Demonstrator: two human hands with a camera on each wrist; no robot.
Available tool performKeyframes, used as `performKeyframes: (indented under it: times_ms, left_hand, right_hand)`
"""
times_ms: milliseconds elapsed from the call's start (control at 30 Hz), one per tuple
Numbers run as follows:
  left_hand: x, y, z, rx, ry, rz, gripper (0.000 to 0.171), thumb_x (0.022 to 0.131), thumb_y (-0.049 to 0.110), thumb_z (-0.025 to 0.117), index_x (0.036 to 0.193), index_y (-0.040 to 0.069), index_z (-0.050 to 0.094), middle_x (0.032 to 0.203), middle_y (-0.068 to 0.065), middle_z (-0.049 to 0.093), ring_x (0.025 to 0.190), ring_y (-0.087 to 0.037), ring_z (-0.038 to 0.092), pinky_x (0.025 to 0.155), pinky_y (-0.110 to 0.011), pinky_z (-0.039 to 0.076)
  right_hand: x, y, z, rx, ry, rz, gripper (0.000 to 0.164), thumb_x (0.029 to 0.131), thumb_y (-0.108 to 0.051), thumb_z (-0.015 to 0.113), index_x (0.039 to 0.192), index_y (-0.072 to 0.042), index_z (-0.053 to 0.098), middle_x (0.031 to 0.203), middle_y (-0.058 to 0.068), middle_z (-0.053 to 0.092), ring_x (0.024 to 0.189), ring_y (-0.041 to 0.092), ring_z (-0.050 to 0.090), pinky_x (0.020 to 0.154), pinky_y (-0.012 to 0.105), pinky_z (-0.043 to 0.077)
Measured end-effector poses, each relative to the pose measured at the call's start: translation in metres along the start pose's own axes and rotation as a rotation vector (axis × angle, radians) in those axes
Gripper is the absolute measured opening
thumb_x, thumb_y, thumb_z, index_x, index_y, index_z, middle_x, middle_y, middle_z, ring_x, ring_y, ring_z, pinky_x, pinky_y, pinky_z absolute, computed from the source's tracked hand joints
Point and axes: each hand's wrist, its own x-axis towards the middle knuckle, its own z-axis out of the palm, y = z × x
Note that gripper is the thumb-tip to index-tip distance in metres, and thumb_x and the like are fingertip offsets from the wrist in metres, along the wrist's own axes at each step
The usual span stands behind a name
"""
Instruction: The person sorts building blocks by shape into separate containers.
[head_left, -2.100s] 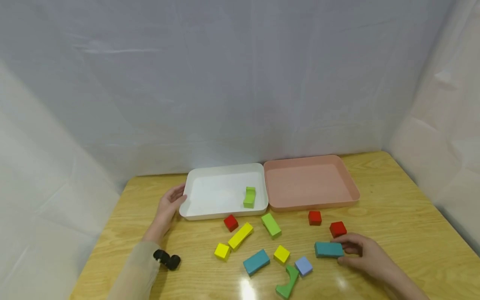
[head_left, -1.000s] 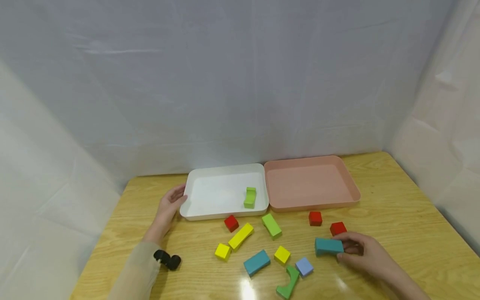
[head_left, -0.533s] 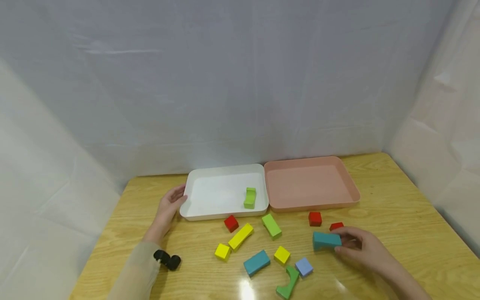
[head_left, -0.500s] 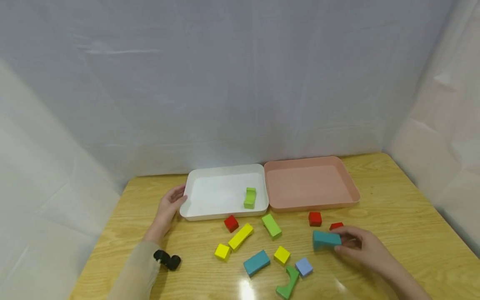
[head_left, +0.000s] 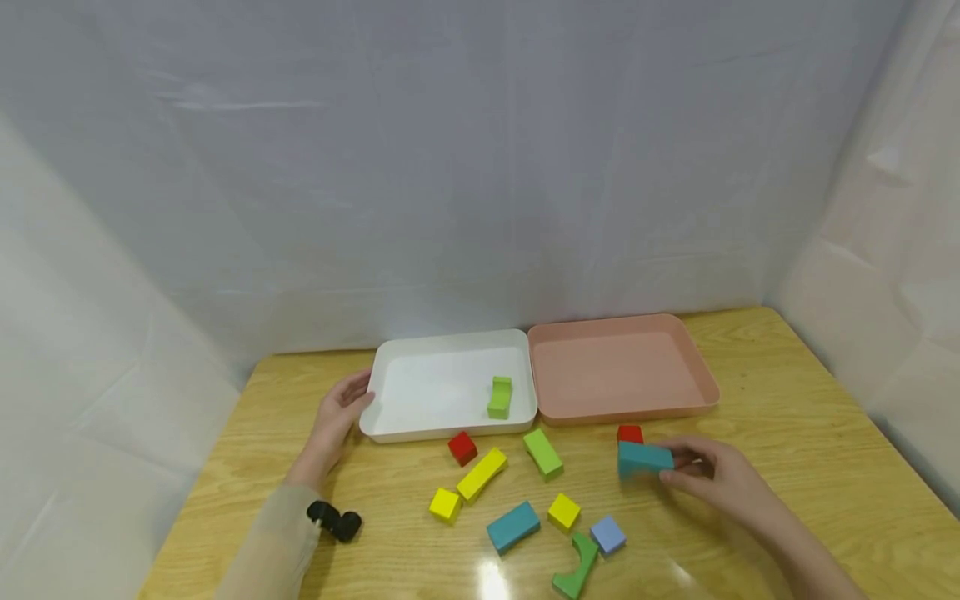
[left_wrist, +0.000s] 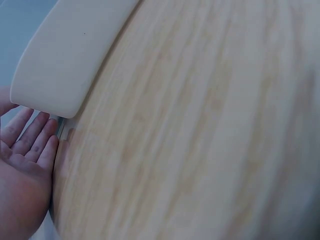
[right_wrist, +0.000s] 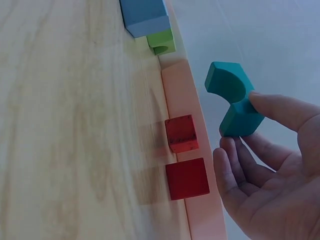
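Table (head_left: 405,558) at the near side carries a green arch (head_left: 576,568) and a blue block (head_left: 513,527), both unmoved. Farther and to the right, the right hand (head_left: 716,477) grasps a teal block (head_left: 646,460) between thumb and fingers; just lifted off the wood, it has shifted left and farther, so I judge it mid-carry, placed in neither tray. Beyond are a red cube (head_left: 630,433), then the pink tray (head_left: 626,415) and, left, the white tray (head_left: 420,434), whose left end the left hand (head_left: 335,421) touches, fingers loosely extended, unchanged.

Glare whitens the table (head_left: 420,558) (near edge).
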Motion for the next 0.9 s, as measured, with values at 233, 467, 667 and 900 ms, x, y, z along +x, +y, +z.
performKeyframes:
  times_ms: [233,467,667,900]
  left_hand:
    - [0.000,0.000,0.000,-0.003,-0.003,-0.001,0.057,0.110,0.014,0.057,0.162,0.003,0.038,0.168,-0.021,0.040,0.154,-0.031,0.040,0.100,-0.004,0.039]
    - [0.000,0.000,0.000,0.001,-0.002,0.000,0.057,0.110,0.013,0.058,0.163,0.002,0.038,0.168,-0.021,0.040,0.153,-0.032,0.041,0.098,-0.003,0.039]
    - [0.001,0.001,0.000,0.006,0.003,-0.001,0.057,0.110,0.012,0.058,0.163,0.003,0.038,0.168,-0.021,0.040,0.153,-0.032,0.041,0.098,-0.003,0.039]
    - [0.001,-0.001,0.000,0.002,0.002,-0.002,0.057,0.110,0.012,0.058,0.162,0.002,0.038,0.168,-0.021,0.040,0.153,-0.031,0.041,0.099,-0.003,0.039]
  right_hand:
    - [0.009,-0.009,-0.002,0.014,0.003,0.052,0.043,0.099,-0.016,0.076,0.135,0.006,0.065,0.122,0.018,0.073,0.095,0.002,0.066,0.078,0.023,0.061]
    - [0.018,-0.012,-0.001,0.049,-0.022,0.036,0.040,0.103,-0.021,0.072,0.136,0.001,0.066,0.123,0.018,0.073,0.098,0.007,0.068,0.077,0.029,0.063]
    - [0.026,-0.018,0.003,0.003,0.026,0.013,0.039,0.103,-0.024,0.073,0.135,-0.003,0.068,0.125,0.015,0.073,0.100,0.003,0.065,0.082,0.023,0.059]
    - [0.038,-0.022,0.006,0.041,0.024,-0.069,0.035,0.103,-0.018,0.072,0.133,-0.001,0.069,0.120,0.014,0.075,0.098,0.000,0.064,0.081,0.023,0.058]
